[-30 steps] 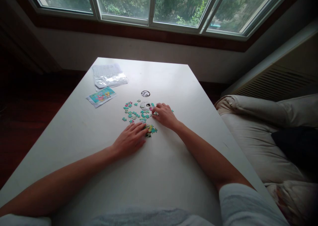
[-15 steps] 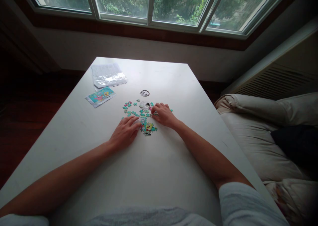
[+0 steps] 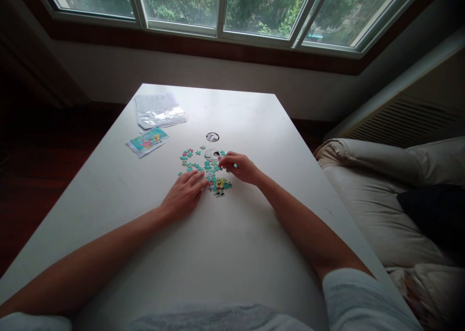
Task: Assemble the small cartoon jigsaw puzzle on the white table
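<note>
Right hand (image 3: 221, 164) has risen, fingertips bunched, contents unclear; left hand (image 3: 183, 194) flat beside one puzzle section (image 3: 220, 184); two discs (image 3: 212, 137)

The one view, head, looks from above the 6 o'clock side of the table (image 3: 254, 253), forward and steeply down across it toward 12 o'clock. The shirt (image 3: 218, 316) at 6 o'clock is nearest the lens. The hands, left (image 3: 183, 193) and right (image 3: 238, 166), lie well beyond it, small and close to the middle of the view. The framing is wide: it takes in most of the tabletop, the window (image 3: 181, 4) at 12 o'clock, the sofa (image 3: 378, 200) at 4 o'clock and the floor (image 3: 47, 176) at 9 o'clock.
</note>
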The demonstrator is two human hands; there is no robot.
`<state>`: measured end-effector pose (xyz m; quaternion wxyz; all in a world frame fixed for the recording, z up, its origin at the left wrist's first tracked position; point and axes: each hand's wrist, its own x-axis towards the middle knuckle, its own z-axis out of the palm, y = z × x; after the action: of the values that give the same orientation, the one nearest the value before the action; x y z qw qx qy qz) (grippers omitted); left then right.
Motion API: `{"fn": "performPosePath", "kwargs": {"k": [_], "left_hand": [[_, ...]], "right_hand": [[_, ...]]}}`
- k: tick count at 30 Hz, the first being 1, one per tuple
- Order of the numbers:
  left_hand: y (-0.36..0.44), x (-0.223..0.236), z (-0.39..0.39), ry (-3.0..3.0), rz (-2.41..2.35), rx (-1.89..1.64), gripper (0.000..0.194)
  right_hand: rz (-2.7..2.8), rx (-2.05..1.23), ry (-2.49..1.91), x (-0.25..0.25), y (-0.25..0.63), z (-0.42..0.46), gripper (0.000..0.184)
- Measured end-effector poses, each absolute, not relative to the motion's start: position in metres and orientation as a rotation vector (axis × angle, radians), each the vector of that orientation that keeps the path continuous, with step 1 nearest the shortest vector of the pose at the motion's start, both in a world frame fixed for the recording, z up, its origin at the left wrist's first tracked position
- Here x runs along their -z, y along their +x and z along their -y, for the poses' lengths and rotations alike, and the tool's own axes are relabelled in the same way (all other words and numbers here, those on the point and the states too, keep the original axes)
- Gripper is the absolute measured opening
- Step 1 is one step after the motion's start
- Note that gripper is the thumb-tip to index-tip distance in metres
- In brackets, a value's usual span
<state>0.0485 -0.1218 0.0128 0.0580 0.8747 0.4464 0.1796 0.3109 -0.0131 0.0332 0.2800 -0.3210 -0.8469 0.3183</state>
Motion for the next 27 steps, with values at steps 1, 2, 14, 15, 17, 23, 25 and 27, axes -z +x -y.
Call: {"fn": "performPosePath", "kwargs": {"k": [1,2,14,15,17,23,25,27], "left_hand": [[0.048,-0.012,0.122,2.655,-1.361,-0.550,0.038],[0.048,-0.012,0.121,2.659,-1.371,-0.552,0.038],[0.047,-0.018,0.120,2.640,-1.495,-0.610,0.031],[0.047,-0.018,0.120,2.642,-1.497,-0.613,0.030],[0.047,-0.020,0.121,2.638,-1.495,-0.609,0.028],[0.051,-0.026,0.124,2.677,-1.242,-0.595,0.025],[0.053,-0.027,0.125,2.709,-1.110,-0.588,0.027],[0.054,-0.028,0.126,2.739,-1.000,-0.578,0.029]], "right_hand": [[2.278,-0.942,-0.809,-0.034,0.309,0.015,0.020],[2.295,-1.012,-0.766,-0.035,0.307,0.018,0.020],[2.623,-1.018,-0.643,-0.044,0.286,0.049,0.032],[2.630,-0.983,-0.646,-0.045,0.286,0.050,0.032],[2.603,-0.922,-0.667,-0.045,0.286,0.049,0.029],[2.515,-0.851,-0.667,-0.040,0.295,0.035,0.017],[2.556,-0.750,-0.632,-0.037,0.298,0.032,0.013],[2.595,-0.638,-0.591,-0.034,0.298,0.031,0.011]]}}
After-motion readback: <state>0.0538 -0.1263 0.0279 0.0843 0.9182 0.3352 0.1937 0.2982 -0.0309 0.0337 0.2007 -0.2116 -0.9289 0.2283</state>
